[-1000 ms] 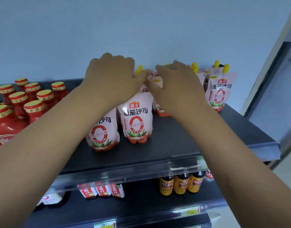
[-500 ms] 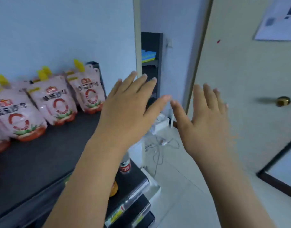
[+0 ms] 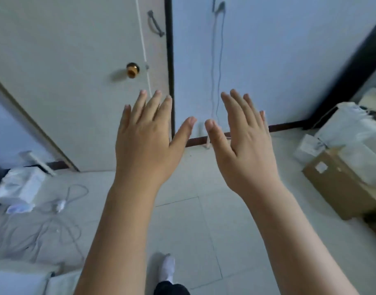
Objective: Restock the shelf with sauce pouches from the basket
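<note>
Both grips released: my left hand (image 3: pixel 144 145) and right hand (image 3: pixel 246 150) are flat, fingers straight, holding nothing, thumbs close but apart above the tiled floor (image 3: pixel 204 231). The pouches, shelf and basket aren't in this view. Far ahead there's a door (image 3: pixel 76 60) with a brass knob (image 3: pixel 132 70). There's a cardboard box (image 3: pixel 340 179) on the right, and cables (image 3: pixel 55 220) and maybe a white adapter (image 3: pixel 21 186) on the left.

No sauce pouch, shelf or basket lies within the head view. The left hand (image 3: pixel 144 143) and right hand (image 3: pixel 246 152) are raised side by side, backs up, fingers straight, thumbs close together but apart, neither holding a sauce pouch.
</note>
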`<state>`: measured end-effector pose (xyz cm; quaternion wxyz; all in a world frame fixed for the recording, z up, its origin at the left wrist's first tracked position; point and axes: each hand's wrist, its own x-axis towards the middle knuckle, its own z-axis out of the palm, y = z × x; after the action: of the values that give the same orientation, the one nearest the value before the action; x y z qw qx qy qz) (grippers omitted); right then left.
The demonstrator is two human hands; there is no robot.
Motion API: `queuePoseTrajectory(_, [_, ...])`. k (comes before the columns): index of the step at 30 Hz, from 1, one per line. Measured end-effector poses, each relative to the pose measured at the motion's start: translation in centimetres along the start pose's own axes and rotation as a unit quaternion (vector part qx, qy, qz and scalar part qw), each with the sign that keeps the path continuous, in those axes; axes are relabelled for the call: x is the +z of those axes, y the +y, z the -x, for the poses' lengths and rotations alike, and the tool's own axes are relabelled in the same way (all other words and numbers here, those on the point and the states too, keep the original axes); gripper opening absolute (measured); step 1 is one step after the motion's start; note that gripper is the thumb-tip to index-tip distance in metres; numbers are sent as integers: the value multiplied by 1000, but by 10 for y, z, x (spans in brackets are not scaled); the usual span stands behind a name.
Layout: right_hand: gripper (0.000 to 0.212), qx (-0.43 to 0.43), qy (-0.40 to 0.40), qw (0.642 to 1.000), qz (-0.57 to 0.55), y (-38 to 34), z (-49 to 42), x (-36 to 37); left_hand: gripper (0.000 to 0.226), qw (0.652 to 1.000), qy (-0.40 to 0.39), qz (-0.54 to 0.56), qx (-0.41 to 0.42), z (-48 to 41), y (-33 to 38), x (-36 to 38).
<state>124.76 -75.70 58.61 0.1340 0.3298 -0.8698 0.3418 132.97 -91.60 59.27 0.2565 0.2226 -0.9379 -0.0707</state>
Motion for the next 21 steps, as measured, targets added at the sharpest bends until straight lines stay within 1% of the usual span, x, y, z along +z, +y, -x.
queuePoseTrajectory(4, [80, 91, 29, 992, 85, 49, -32, -4, 82, 995, -31, 48, 76, -64, 33, 52])
queuePoseTrajectory(7, [82, 146, 62, 984, 83, 75, -62, -7, 83, 989, -38, 86, 117, -112, 53, 79])
queuePoseTrajectory(11, [82, 184, 101, 973, 94, 99, -93, -8, 84, 977, -45, 117, 170, -163, 71, 108])
queuePoseTrajectory(16, [79, 251, 105, 950, 153, 139, -110, -10, 83, 955, -82, 147, 245, -203, 112, 150])
queuePoseTrajectory(19, [77, 299, 109, 930, 183, 174, -115, -20, 83, 937, -108, 167, 288, -221, 148, 178])
queuePoseTrajectory(21, [78, 324, 117, 917, 202, 200, -119, -28, 81, 926, -112, 171, 318, -234, 176, 200])
